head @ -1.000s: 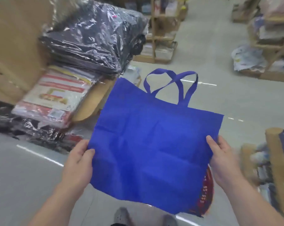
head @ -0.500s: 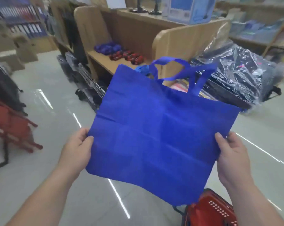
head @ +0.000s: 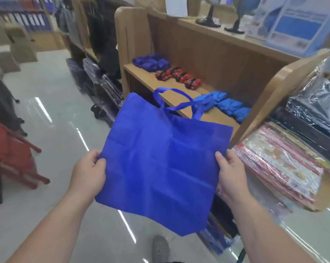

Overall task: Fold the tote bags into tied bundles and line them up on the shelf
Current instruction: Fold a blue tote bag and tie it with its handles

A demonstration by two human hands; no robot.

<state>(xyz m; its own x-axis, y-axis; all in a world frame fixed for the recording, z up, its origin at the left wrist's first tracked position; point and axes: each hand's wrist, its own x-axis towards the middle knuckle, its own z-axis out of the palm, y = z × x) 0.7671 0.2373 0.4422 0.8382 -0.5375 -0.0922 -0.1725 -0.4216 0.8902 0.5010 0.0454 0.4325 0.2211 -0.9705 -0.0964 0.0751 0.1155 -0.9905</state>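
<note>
The left hand (head: 88, 173) and right hand (head: 231, 174) grip a tote bag (head: 160, 164); shelf (head: 139, 73) holds seemingly tied bundles (head: 229, 107).

Items counted: one flat blue tote bag (head: 160, 168). One shelf (head: 141, 75) carries three groups: dark blue bundles (head: 150, 62), red bundles (head: 178, 77), light blue bundles (head: 226, 106). Individual counts are indistinct.

The person turns and steps closer to the shelf (head: 141, 74), now at 12 o'clock behind the blue bag (head: 160, 168). The wrapped packs (head: 281, 164) slide to 3 o'clock.
</note>
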